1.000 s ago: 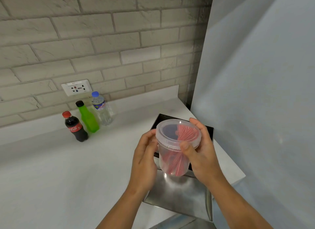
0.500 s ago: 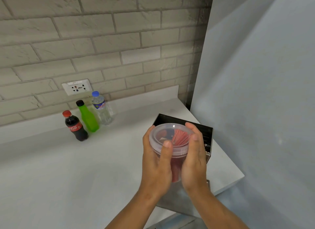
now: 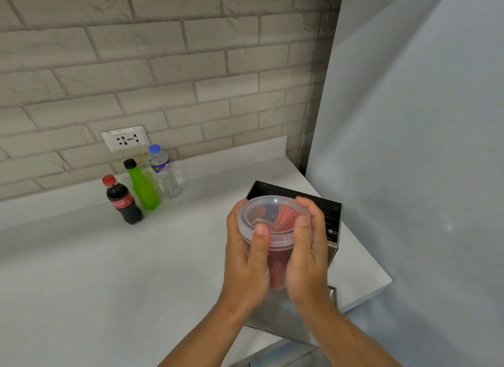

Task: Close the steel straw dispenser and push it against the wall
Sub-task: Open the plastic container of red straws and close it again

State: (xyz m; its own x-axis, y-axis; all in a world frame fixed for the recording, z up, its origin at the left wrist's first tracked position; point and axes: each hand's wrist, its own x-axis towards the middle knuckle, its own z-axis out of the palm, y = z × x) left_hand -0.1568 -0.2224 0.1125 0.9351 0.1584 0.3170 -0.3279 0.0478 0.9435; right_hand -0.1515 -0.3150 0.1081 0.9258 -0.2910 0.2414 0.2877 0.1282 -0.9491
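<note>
You're looking at a white countertop [image 3: 81, 271] running along the brick wall w/ a low white upstand at the back. Three bottles are standing on it near that upstand: a cola bottle [image 3: 122, 200] w/ red cap at front left, a green bottle [image 3: 143, 188] w/ black cap just beside it, and a clear water bottle [image 3: 165, 173] w/ blue cap behind. At the right end a steel straw dispenser [image 3: 330, 216] is sitting open, its dark inside showing.
</note>
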